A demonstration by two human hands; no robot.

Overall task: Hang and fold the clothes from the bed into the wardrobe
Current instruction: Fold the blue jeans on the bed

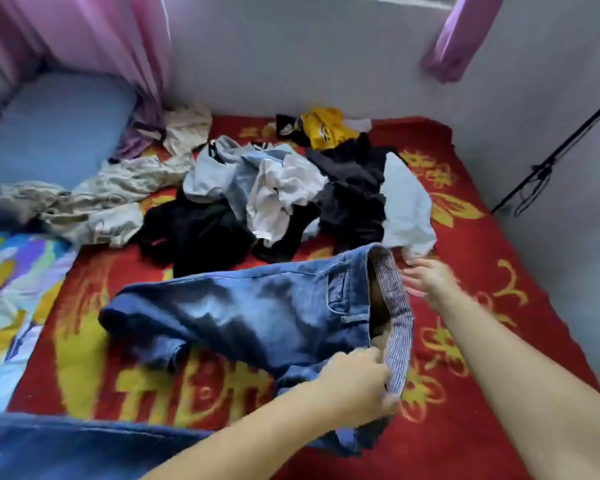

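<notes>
On bed, 6 o'clock: jeans (257, 317) flat | left hand (355, 386) fingers pinch waistband | right hand (426, 277) at 3 o'clock, fingers spread, holding nothing | advice: grip far waistband corner, pull taut, then fold | pile (278, 188) at 12 waits.

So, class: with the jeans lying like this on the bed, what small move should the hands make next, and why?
Probably bring the right hand onto the waistband: only the left hand pinches the jeans, the right is open beside them, and they lie crumpled, so both hands should pull them flat before folding.
</notes>
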